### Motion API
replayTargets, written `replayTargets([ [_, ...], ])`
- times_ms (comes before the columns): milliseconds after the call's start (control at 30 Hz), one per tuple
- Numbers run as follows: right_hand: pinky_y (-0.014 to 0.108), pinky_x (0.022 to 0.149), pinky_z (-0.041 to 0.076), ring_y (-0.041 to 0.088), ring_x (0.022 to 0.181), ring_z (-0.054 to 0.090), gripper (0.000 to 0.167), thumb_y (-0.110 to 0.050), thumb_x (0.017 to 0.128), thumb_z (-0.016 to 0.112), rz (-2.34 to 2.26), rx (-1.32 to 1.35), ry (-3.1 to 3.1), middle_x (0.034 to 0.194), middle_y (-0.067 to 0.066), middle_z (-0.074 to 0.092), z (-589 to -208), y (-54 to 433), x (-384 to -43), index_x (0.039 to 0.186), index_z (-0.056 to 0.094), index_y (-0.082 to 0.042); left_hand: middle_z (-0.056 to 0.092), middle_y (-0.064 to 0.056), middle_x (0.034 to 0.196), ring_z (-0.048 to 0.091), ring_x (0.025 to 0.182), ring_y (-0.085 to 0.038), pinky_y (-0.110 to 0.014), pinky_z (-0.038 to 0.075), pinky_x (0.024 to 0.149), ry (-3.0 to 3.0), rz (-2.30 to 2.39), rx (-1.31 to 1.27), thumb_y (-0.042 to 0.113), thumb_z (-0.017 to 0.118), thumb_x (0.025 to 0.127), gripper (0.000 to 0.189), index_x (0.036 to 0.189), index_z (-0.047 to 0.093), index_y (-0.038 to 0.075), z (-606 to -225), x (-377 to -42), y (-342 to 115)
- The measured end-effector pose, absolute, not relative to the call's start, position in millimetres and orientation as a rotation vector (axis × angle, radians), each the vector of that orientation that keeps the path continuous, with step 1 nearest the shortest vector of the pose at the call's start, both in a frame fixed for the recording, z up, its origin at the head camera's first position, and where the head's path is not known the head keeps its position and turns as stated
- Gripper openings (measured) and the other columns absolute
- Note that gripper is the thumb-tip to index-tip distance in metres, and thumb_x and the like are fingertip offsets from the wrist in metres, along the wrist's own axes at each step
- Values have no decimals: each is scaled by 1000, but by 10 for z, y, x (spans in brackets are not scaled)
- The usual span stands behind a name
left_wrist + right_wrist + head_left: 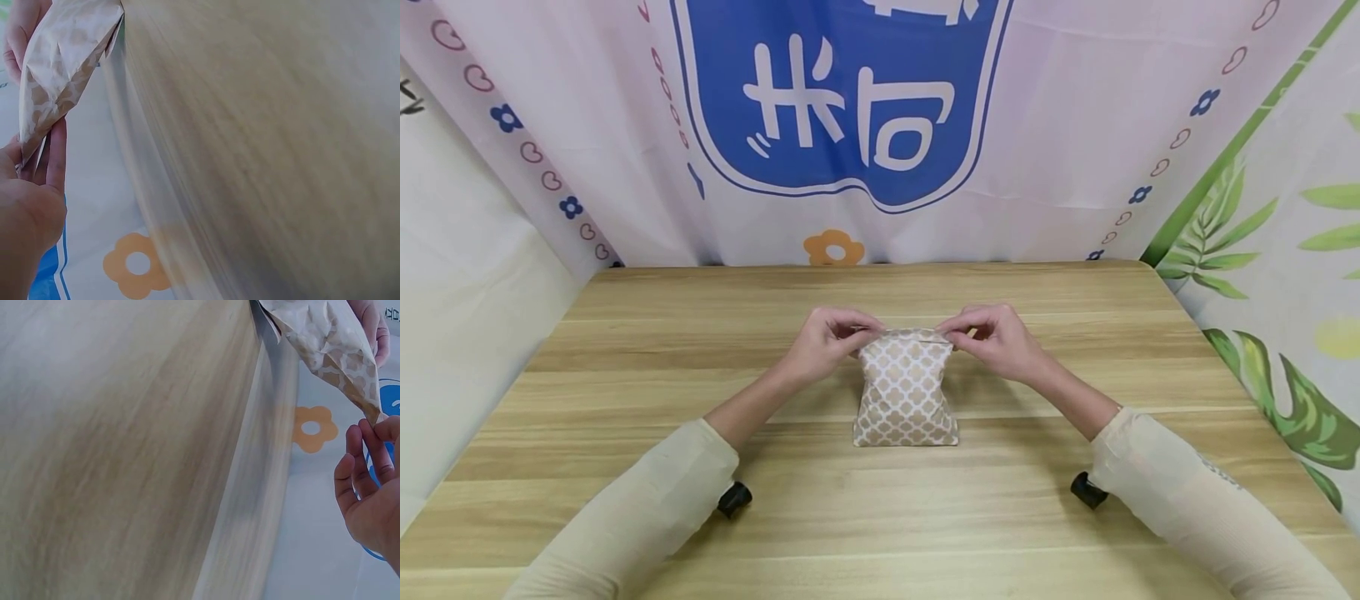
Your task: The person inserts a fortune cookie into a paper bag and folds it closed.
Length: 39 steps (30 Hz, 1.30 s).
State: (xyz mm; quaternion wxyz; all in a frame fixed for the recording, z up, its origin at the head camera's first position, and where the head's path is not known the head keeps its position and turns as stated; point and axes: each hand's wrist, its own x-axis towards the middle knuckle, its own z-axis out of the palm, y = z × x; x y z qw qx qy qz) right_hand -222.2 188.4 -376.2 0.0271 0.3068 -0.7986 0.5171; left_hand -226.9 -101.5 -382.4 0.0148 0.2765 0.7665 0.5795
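Observation:
A tan paper bag [906,392] with a white lattice pattern stands on the wooden table in the head view, its flat bottom edge toward me. My left hand [832,340] pinches the bag's top left corner between thumb and fingers. At the opposite top corner, my right hand [996,337] pinches the paper the same way. The top edge looks narrow and drawn flat between both hands. In the left wrist view the bag [59,69] tapers to the left fingertips; the right wrist view shows its creased side [331,350] narrowing to the right fingertips.
The wooden table [775,508] spreads around the bag. Behind it hangs a pale printed curtain [1060,150] with a blue emblem and an orange flower [834,248]. Black wrist devices sit below the left sleeve [647,492] and the right sleeve [1195,492].

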Motion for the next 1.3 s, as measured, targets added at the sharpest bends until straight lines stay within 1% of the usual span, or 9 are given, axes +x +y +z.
replayTargets([
  [133, 19, 59, 53, 36, 75, 69, 16, 10, 93, 67, 1602, 897, -2518, 91, 18, 76, -3784, 1876, -2248, 103, 79, 5, 75, -23, 107, 66, 72, -9, -31, 61, 63, 2402, 1782, 829, -7, 67, 96, 13, 106, 76, -9, -3843, -2301, -999],
  [267, 19, 59, 52, 39, 74, 68, 16, 9, 93, 67, 1587, 852, -2565, 94, 19, 76, -3828, 1870, -2290, 104, 78, 6, 75, -24, 108, 68, 75, -12, -33, 63, 66, 2433, 1730, 798, -7, 68, 96, 13, 106, 76, -9, -3861, -2346, -978],
  [400, 19, 59, 52, 37, 72, 67, 14, 8, 93, 68, 1534, 826, -2606, 92, 19, 76, -3870, 1872, -2339, 103, 78, 6, 75, -24, 110, 72, 79, -19, -43, 64, 67, 2447, 1667, 759, -5, 68, 97, 13, 106, 76, -8, -3881, -2403, -959],
  [533, 19, 61, 51, 28, 73, 66, 14, 6, 94, 69, 1461, 808, -2663, 89, 16, 75, -3892, 1882, -2392, 103, 79, 4, 73, -24, 113, 74, 82, -23, -42, 64, 65, 2409, 1620, 715, -5, 66, 98, 14, 108, 75, -9, -3896, -2464, -948],
  [633, 19, 61, 50, 23, 74, 64, 13, 5, 94, 70, 1418, 790, -2699, 89, 14, 75, -3902, 1892, -2430, 103, 79, 2, 73, -24, 111, 73, 76, -21, -37, 64, 61, 2389, 1586, 693, -6, 66, 97, 15, 109, 74, -10, -3899, -2510, -945],
  [800, 19, 60, 50, 21, 74, 64, 13, 4, 95, 70, 1390, 772, -2741, 89, 13, 75, -3920, 1883, -2491, 104, 79, 2, 73, -26, 109, 67, 65, -14, -32, 62, 57, 2379, 1536, 688, -8, 66, 97, 16, 111, 73, -12, -3920, -2586, -954],
  [967, 21, 62, 52, 24, 73, 66, 13, 4, 95, 70, 1386, 772, -2762, 87, 12, 74, -3956, 1875, -2535, 104, 78, 3, 74, -25, 111, 66, 65, -12, -28, 60, 58, 2385, 1520, 660, -7, 67, 97, 17, 111, 73, -12, -3970, -2654, -946],
  [1133, 21, 62, 52, 23, 72, 65, 13, 4, 94, 70, 1378, 761, -2775, 84, 12, 74, -3981, 1860, -2569, 105, 78, 4, 73, -26, 111, 67, 67, -12, -26, 60, 59, 2380, 1525, 615, -7, 67, 97, 18, 113, 73, -12, -4011, -2706, -938],
  [1300, 20, 59, 51, 25, 70, 64, 14, 5, 94, 70, 1385, 736, -2782, 84, 16, 73, -3991, 1850, -2595, 105, 77, 4, 73, -26, 111, 66, 67, -11, -26, 59, 59, 2380, 1545, 589, -7, 67, 96, 18, 113, 73, -12, -4036, -2759, -927],
])
